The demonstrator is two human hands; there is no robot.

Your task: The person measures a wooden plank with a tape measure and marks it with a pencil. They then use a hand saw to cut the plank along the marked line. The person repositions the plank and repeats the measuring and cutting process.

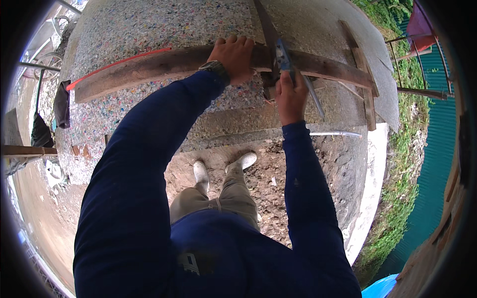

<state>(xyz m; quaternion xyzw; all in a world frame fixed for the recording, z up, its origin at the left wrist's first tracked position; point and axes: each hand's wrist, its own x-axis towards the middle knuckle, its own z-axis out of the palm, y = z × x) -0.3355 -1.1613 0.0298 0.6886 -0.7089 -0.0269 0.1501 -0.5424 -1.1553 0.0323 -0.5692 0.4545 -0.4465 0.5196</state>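
A long weathered wooden plank (139, 68) lies crosswise over a speckled recycled-flake board (117, 27). My left hand (232, 58), a dark watch at its wrist, is closed over the plank's upper edge. My right hand (290, 94) is wrapped round the handle of a hand saw (270, 32), just right of my left hand; its blade points away from me across the plank, and the handle end is grey and blue. A pale metal tube (314, 98) slants down beside my right hand, partly hidden behind it.
An orange strip (118, 63) runs along the plank. Crossed wooden battens (358, 59) lie at the right, a white tube (338, 133) below. My boots stand on rubble ground (273, 193). A green corrugated fence (437, 144) is far right; dark cloths (41, 130) hang left.
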